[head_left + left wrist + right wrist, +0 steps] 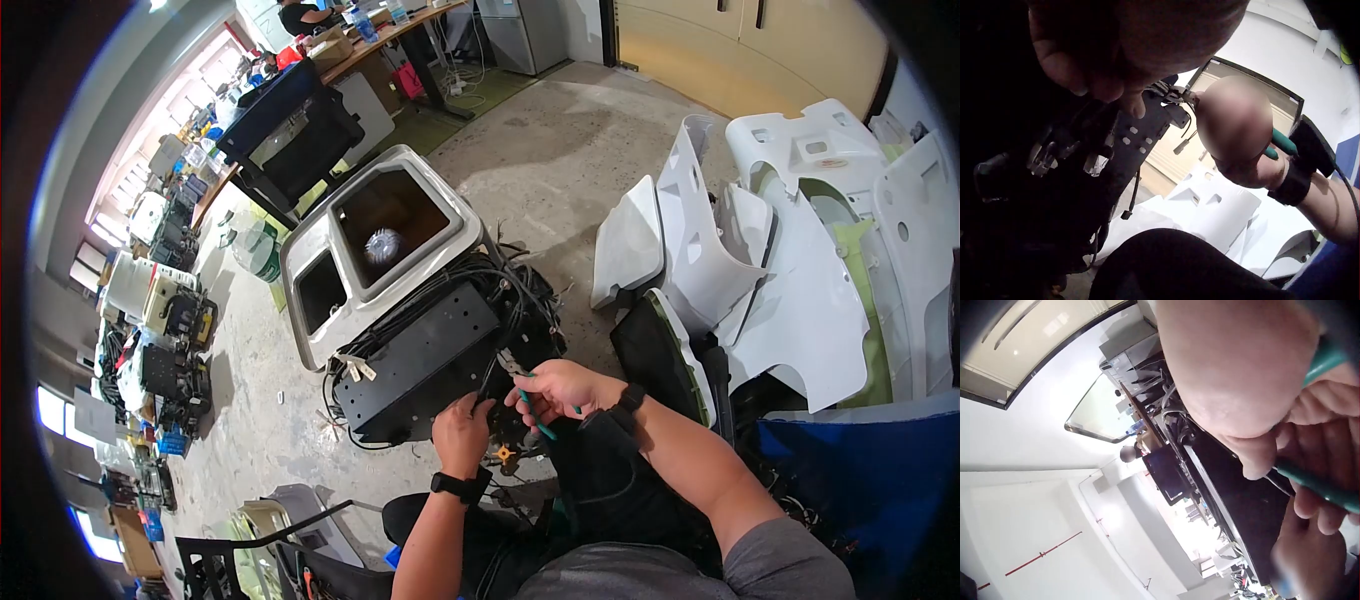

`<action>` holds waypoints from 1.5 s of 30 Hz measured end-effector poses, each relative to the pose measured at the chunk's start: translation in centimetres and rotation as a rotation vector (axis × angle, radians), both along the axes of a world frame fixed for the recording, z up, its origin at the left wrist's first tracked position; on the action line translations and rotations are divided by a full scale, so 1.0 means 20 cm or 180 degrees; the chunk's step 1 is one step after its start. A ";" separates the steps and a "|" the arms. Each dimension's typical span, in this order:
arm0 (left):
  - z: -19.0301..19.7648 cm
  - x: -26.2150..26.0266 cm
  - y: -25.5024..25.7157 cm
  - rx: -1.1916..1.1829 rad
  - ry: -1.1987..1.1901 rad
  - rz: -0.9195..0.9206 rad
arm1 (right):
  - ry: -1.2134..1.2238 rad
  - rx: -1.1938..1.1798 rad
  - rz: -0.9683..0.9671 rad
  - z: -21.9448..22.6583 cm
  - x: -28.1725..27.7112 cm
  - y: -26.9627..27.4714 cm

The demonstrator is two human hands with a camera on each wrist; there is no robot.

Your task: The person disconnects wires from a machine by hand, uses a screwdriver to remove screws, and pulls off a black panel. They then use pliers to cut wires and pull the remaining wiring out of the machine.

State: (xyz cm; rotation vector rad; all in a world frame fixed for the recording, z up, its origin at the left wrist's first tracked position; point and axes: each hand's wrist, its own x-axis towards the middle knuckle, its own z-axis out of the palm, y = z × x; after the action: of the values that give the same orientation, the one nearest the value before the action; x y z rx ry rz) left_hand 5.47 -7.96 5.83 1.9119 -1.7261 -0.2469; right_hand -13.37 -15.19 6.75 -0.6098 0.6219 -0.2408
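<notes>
My right hand (568, 388) holds pliers with green handles (1319, 487), fingers curled round the grips. The metal head of the pliers (511, 362) points at the near right edge of a black metal housing (430, 345). Close beside it, my left hand (461, 436) pinches a thin black cable (487, 378) at the housing's near edge. In the left wrist view, loose cables with connectors (1099, 164) hang beneath the left fingers. A blurred patch covers much of the right hand there. A thick bundle of black cables (480, 272) lies along the top of the housing.
A grey-white frame (300, 300) with two openings sits behind the housing. Large white shell panels (790, 300) stack at the right, near a blue surface (860, 480). A black chair (290, 140) stands farther back; another chair (290, 550) is at my left.
</notes>
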 end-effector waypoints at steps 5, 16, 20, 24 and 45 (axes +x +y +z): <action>-0.01 0.01 0.00 -0.0020 0.0035 0.0011 | 0.0385 -0.0351 -0.0205 0.04 0.03 0.05; 0.00 -0.01 0.00 0.0189 -0.0021 -0.0052 | 0.1113 -0.1945 -0.0151 0.01 0.09 0.15; 0.01 -0.04 0.05 0.0217 0.0342 -0.0212 | 0.0725 -0.2222 -0.0880 -0.01 0.06 0.18; 0.03 -0.10 0.06 0.0467 0.0470 -0.0272 | 0.0294 -0.2192 -0.0849 -0.02 0.00 0.23; 0.08 -0.16 -0.03 0.0364 0.1214 -0.0267 | 0.0152 -0.2058 -0.0630 0.05 -0.11 0.33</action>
State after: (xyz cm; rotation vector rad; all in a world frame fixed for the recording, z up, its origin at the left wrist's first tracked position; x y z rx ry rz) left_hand 2.28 -8.51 7.46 1.7331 -1.5604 -0.7070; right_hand -15.66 -8.55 7.68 -1.1789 0.6506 -0.6270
